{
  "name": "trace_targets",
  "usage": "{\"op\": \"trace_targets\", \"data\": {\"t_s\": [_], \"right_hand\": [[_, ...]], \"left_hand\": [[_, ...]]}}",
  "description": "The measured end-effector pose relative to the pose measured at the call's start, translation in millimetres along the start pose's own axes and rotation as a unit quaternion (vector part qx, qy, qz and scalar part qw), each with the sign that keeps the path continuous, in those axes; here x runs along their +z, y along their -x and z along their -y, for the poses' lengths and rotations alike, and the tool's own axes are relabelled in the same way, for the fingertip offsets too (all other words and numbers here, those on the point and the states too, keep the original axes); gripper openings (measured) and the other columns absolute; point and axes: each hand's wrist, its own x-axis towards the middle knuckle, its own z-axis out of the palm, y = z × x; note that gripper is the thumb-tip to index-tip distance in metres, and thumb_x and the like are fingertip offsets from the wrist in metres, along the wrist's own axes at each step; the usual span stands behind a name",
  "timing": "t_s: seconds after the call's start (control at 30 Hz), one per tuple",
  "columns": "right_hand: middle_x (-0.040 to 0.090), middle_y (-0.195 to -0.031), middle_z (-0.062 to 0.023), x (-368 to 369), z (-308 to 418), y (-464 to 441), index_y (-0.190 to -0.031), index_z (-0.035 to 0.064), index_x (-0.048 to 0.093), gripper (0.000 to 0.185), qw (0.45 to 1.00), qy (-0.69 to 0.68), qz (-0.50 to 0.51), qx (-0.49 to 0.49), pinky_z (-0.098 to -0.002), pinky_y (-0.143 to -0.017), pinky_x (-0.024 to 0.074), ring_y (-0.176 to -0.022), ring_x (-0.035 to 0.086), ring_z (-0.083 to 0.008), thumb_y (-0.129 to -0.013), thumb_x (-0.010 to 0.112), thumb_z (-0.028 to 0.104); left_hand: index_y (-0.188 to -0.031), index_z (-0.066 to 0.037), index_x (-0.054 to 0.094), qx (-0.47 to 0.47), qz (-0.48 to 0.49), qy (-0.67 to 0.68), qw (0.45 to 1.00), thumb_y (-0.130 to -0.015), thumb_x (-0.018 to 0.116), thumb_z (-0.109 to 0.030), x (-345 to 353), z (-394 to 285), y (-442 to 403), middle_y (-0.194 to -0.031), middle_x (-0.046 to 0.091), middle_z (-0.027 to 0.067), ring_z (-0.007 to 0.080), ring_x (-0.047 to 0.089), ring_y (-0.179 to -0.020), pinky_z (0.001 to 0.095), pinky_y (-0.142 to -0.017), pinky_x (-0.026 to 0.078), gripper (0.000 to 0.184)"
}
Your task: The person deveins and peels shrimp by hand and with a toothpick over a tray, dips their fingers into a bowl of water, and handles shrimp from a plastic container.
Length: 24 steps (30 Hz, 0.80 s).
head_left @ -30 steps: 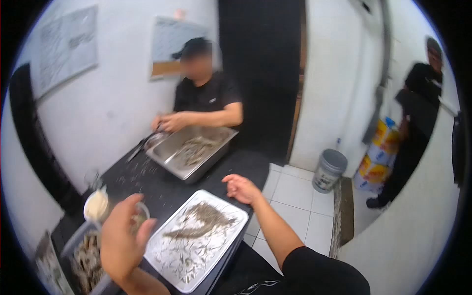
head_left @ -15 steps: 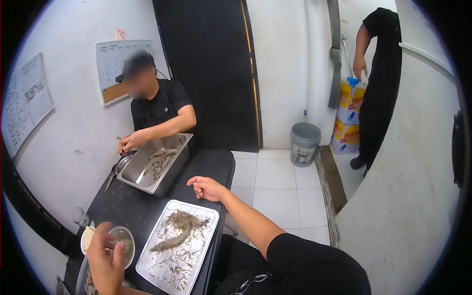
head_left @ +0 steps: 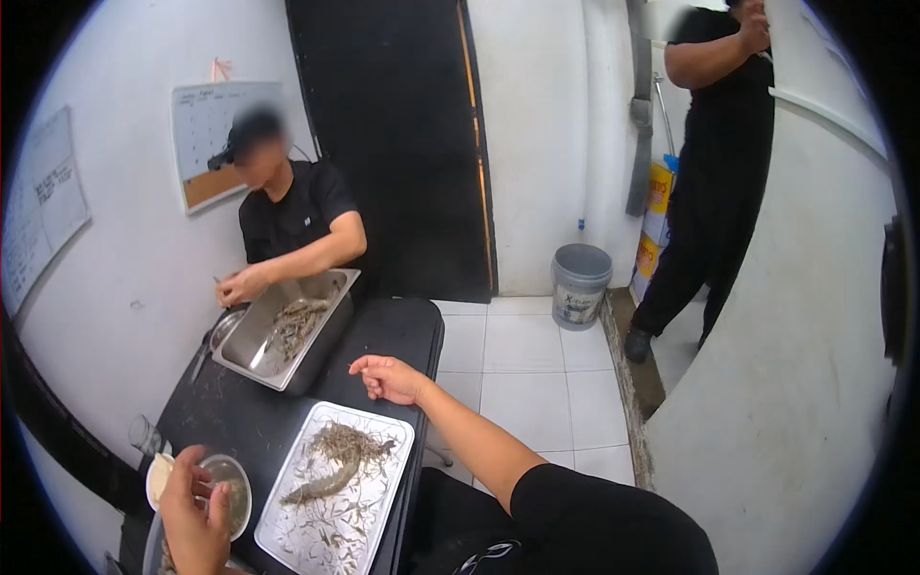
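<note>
My right hand (head_left: 388,379) is over the dark table beyond the white tray (head_left: 404,452), its fingers curled together; whatever they may pinch is too small to name. On the tray lies one shrimp (head_left: 326,487), beside a tangled heap of thin legs (head_left: 347,441), with loose scraps scattered around. My left hand (head_left: 196,517) is left of the tray, palm up, thumb and fingers apart, nothing visible between them. It partly covers a clear round bowl (head_left: 237,479) and a white cup (head_left: 156,479). Farther off stands a steel pan (head_left: 257,351) holding several shrimps.
Across the table (head_left: 393,331) a person (head_left: 292,216) works with both hands at the pan's far left corner, by a small metal bowl (head_left: 228,324). A glass (head_left: 144,433) stands at the left edge. A grey bucket (head_left: 581,287) and another person (head_left: 724,144) are at right.
The view has turned right, then steadied. The person at right has stepped closer to the bucket and raised an arm. Both my hands keep much the same pose beside the tray.
</note>
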Motion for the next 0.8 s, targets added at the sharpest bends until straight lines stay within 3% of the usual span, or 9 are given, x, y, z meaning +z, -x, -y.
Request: {"op": "trace_targets", "data": {"t_s": [0.8], "right_hand": [[0.041, -0.064, 0.0043, -3, -6, -1, -0.107, 0.0057, 0.051, 0.019, 1.000, -0.006, 0.012, -0.002, -0.0246, -0.055, 0.0359, -0.056, 0.039, -0.0072, -0.091, 0.048, 0.014]], "left_hand": [[-0.113, -0.005, 0.052, -0.033, -0.036, 0.032, 0.998, -0.072, 0.061, 0.007, -17, 25, 7, -0.076, 0.051, 0.0033, 0.0101, 0.049, -0.066, 0.0234, -0.059, 0.041, 0.044]]}}
